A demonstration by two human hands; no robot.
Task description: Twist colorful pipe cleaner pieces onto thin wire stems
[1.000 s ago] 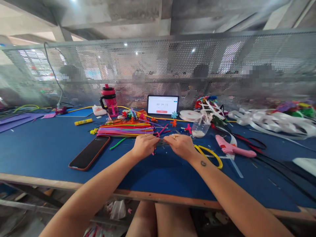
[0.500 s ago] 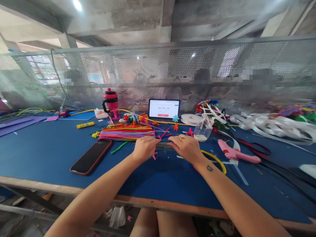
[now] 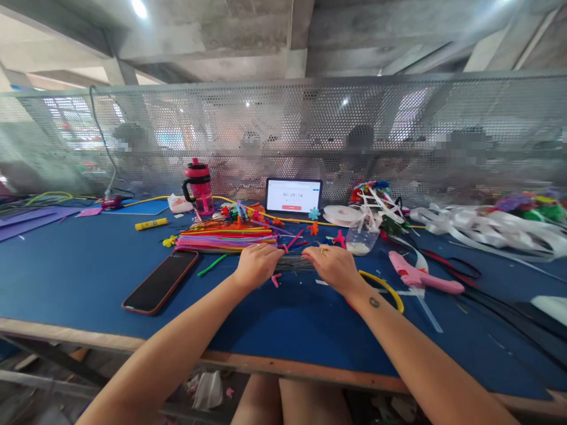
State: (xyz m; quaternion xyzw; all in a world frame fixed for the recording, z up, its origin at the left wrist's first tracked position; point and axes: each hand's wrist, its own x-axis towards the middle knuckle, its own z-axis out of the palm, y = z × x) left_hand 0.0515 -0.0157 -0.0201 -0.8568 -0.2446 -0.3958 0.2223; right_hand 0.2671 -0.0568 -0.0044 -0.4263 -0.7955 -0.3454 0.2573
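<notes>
A bundle of thin grey wires [image 3: 294, 262] lies crosswise on the blue table in front of me. My left hand [image 3: 259, 264] is closed over its left end, knuckles up. Across a short gap, my right hand [image 3: 333, 267] is closed over the right end, thumb and fingertips pointing inward. The undersides of both hands are hidden. Just behind the left hand lies a pile of colourful pipe cleaners [image 3: 225, 239]. A short pink pipe cleaner piece [image 3: 276, 280] rests near the left fingertips, and a green pipe cleaner [image 3: 211, 265] lies left of that hand.
A phone [image 3: 162, 282] lies at left. Behind stand a pink bottle [image 3: 199, 188] and a tablet [image 3: 293, 196] with a timer. On the right are a pink glue gun [image 3: 423, 276], a yellow hoop [image 3: 390, 288], a ribbon roll [image 3: 341, 215] and loose white ribbon [image 3: 487, 233].
Both hands stay on the wire bundle with almost no movement. The view has shifted slightly, and the tablet's timer has advanced by one second.
</notes>
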